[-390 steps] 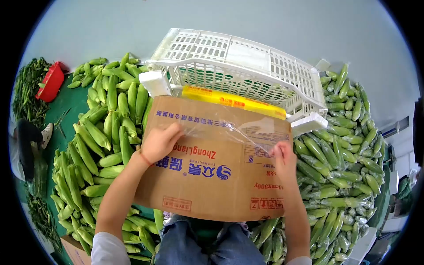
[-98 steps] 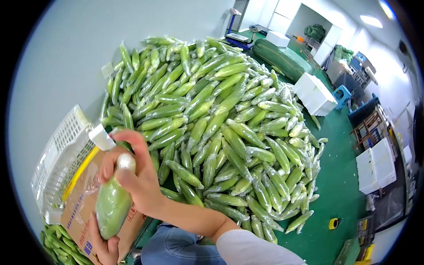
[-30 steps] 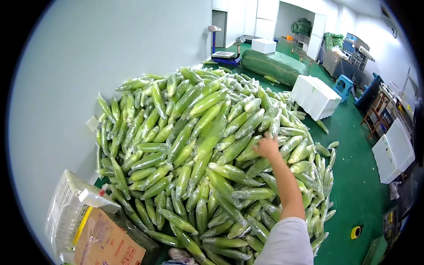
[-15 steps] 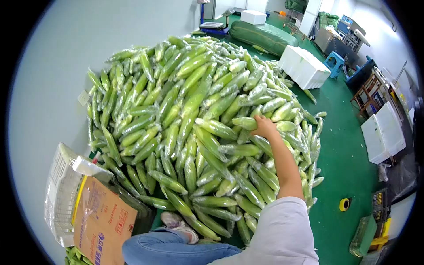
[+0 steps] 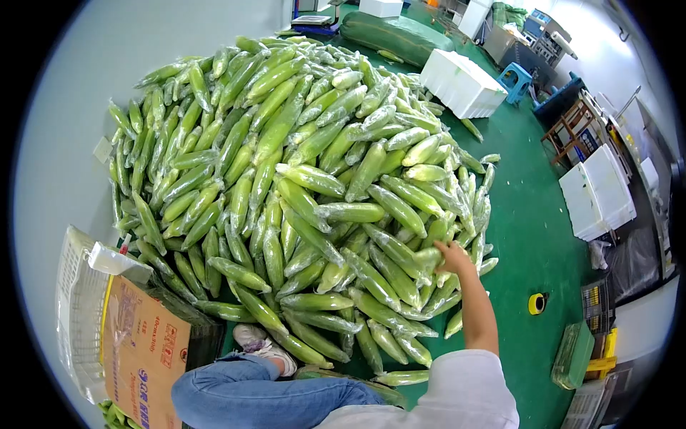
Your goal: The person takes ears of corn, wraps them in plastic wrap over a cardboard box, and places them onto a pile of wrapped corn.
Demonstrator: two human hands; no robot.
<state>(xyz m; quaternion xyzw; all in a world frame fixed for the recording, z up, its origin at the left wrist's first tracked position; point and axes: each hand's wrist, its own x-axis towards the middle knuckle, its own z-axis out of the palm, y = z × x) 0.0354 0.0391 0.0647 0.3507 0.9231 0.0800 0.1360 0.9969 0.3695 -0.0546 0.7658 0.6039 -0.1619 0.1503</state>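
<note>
As the right hand (image 5: 454, 259) touches a wrapped corn ear (image 5: 428, 258) on the pile (image 5: 282, 129), right of the frame's centre, I cannot tell whether it grips or merely rests; the left hand is unseen. Handling a single ear seems the step underway; the next move likely calls for a secure, slip-free hold.

Red "40cmx300y" (image 5: 155, 331) and blue "众亮" (image 5: 143, 395) were printed on the brown rectangular cardboard box (image 5: 158, 375), near left.
</note>
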